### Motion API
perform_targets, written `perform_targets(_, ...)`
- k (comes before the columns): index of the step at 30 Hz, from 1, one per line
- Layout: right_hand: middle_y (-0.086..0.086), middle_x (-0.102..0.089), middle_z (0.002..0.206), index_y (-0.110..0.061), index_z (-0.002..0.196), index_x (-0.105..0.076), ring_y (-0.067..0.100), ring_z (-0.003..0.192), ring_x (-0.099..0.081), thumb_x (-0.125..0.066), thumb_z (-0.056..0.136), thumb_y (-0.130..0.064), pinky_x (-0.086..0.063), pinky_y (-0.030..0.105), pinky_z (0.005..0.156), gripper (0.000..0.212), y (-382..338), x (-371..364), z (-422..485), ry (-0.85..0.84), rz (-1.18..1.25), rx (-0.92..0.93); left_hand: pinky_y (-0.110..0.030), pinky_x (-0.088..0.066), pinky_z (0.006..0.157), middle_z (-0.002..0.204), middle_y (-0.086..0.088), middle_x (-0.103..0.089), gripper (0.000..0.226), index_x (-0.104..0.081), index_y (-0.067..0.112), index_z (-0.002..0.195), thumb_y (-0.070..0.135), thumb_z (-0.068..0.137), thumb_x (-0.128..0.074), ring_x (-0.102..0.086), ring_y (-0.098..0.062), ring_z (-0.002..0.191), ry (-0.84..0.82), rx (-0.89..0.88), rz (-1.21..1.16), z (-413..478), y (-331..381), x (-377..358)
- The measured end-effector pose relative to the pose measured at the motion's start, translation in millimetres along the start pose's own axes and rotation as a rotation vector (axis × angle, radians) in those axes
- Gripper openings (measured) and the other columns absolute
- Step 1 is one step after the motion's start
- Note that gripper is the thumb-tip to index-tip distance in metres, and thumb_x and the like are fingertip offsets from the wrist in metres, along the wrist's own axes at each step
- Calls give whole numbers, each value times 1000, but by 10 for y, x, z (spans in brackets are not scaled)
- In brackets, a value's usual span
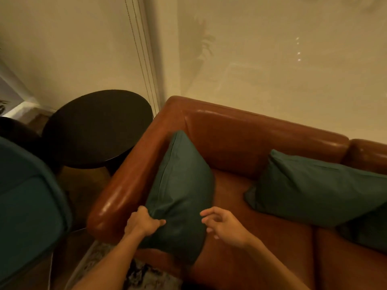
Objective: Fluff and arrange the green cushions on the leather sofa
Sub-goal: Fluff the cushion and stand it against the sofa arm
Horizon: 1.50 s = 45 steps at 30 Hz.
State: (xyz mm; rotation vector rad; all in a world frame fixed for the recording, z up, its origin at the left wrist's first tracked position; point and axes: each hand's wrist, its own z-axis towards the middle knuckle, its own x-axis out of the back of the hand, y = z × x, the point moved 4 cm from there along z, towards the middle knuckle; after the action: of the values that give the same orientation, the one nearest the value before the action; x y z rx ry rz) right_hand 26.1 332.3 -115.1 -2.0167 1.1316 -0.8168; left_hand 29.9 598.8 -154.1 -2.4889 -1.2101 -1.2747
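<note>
Left hand pinching green cushion against sofa arm, right hand spread

a round dark side table stands by the cream wall; a teal armchair sits left, over a patterned rug.

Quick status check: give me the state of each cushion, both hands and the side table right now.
Near green cushion: upright, leaning on sofa armrest, gripped.
Far green cushion: lying tilted against backrest.
Left hand: pinching near cushion's lower edge.
Right hand: open, apart from cushion.
Round side table: bare top.
</note>
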Motion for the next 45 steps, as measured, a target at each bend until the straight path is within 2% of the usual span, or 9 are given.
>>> perform_targets(5,3,-60,104,-18,131,-50,7,71,-54,-52,99,-24,-44,18,53,32,143,-56,264,62,97,-138,-42,-52,89,111,-10,-67,76,-64,15,112,39,46,-93,-62,-32,105,69,39,-213,86,105,-7)
perform_targets(8,20,-54,139,-22,142,-40,26,105,-63,-56,96,-34,-45,24,63,50,243,-108,467,178,267,-202,-44,-55,88,98,-7,-72,52,-74,23,97,33,48,-93,-65,-31,99,128,-53,-294,84,284,2)
perform_targets(11,2,-41,153,-41,150,-23,29,125,-54,-57,88,-57,-48,50,91,72,194,-199,643,164,451,-265,-42,-55,88,96,-7,-73,60,-74,25,103,42,47,-90,-66,-29,99,221,-136,-369,12,593,198)
perform_targets(13,-5,-32,158,-55,148,-12,30,122,-53,-51,86,-67,-41,69,93,75,40,-175,730,144,528,-273,-39,-54,87,91,-7,-74,55,-75,26,100,46,51,-88,-66,-29,99,285,-215,-396,-125,829,375)
perform_targets(16,-15,-17,162,-63,144,-1,33,144,-31,-48,80,-76,-37,79,88,81,-147,-88,783,116,607,-198,-36,-53,80,76,-4,-74,28,-75,23,86,36,64,-87,-67,-30,93,387,-356,-367,-366,1035,591)
perform_targets(21,-16,-11,163,-68,139,3,34,147,-25,-55,46,-92,-35,85,80,112,123,-598,1144,39,584,-211,-39,-54,75,81,-4,-73,27,-74,20,84,38,68,-84,-66,-32,88,404,-320,-267,-185,368,197)
perform_targets(28,-10,-6,165,-66,141,7,37,149,-17,-53,73,-79,-34,83,87,92,251,-595,1056,47,541,-288,-36,-53,75,66,0,-69,27,-72,20,76,41,67,-85,-67,-27,83,308,-281,-245,-240,268,113)
perform_targets(35,-8,-5,165,-71,137,4,39,148,-16,-65,55,-81,-38,81,83,107,343,-855,911,0,570,-279,-35,-54,65,49,3,-63,27,-69,21,68,41,67,-86,-65,-16,62,260,-285,-244,-255,-97,85)
perform_targets(45,-9,-8,164,-70,139,-3,36,149,-16,-72,55,-70,-41,78,87,108,562,-1097,642,17,619,-293,-17,-45,55,67,12,-67,26,-69,29,73,40,61,-90,-63,-1,63,256,-314,-260,-468,-487,17)
